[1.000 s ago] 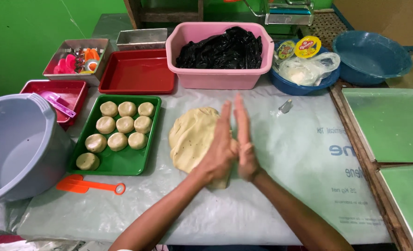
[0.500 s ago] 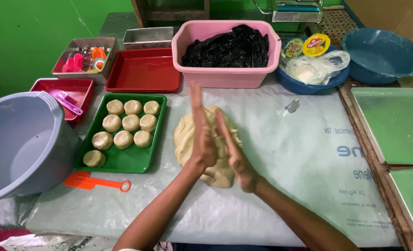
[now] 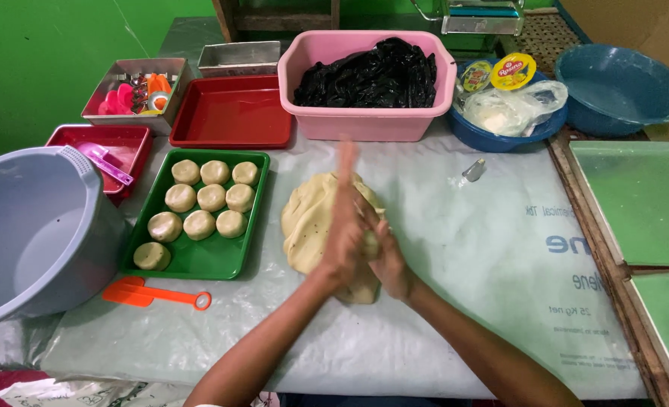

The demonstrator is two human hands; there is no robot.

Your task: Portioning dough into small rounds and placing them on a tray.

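Observation:
My left hand and my right hand are pressed palm to palm above the table, the left one on top with its fingers stretched forward. A small piece of dough shows between the palms. Under them a large pale dough slab lies on the plastic sheet. To the left, a green tray holds several round dough balls.
An orange plastic scoop lies in front of the green tray, beside a grey basin. Behind stand a pink tub with black plastic, red trays, blue bowls and a small metal cutter. Green boards are at the right.
My palms keep sliding against each other: the left hand has moved forward over the right, and both have shifted slightly right over the slab.

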